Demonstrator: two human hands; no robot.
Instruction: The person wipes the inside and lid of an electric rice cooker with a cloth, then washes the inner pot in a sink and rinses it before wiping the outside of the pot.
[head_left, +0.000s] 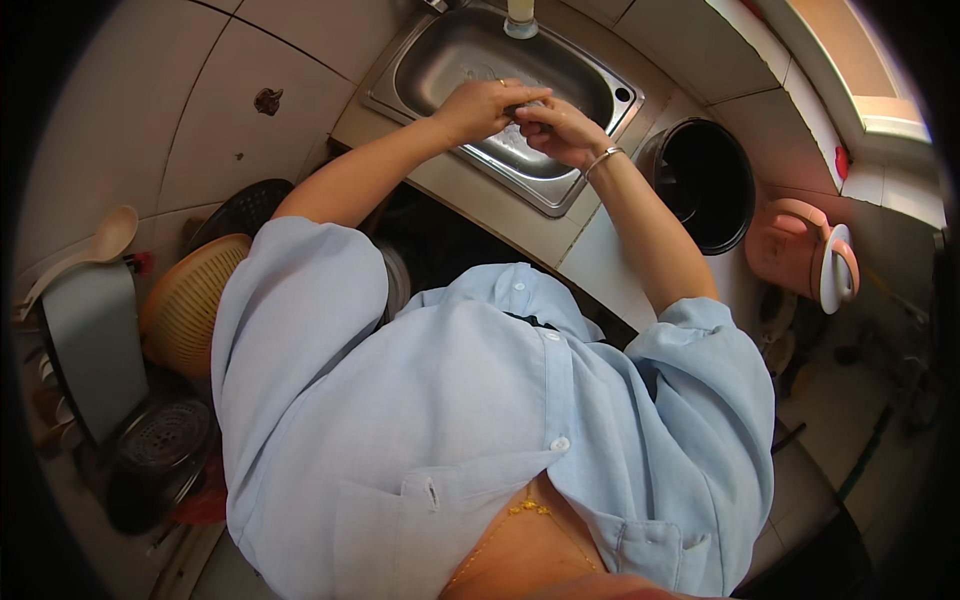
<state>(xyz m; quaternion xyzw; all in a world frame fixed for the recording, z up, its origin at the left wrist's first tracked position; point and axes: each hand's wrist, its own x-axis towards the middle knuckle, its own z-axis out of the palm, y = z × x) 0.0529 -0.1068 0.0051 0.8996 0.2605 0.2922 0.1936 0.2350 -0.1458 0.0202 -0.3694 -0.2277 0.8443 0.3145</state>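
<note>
Both my hands are together above the stainless steel sink (450, 56). My left hand (480, 109) wears a ring, and its fingers reach across to the fingertips of the other hand. My right hand (561, 129) has bent fingers and a silver bangle (604, 161) at its wrist. A small dark patch shows between the hands; whether it is a held thing or shadow, I cannot tell. Beyond them, at the sink's far side, hangs the end of the faucet (521, 26). Drops of water appear to lie on the basin's floor.
Right of the sink stand a black bucket-like container (709, 187) and a pink kettle (787, 244) with a white lid. At left are an orange plastic colander (196, 307), a grey cutting board (97, 345) and a pale ladle (112, 232). Tiled walls (262, 67) enclose the counter.
</note>
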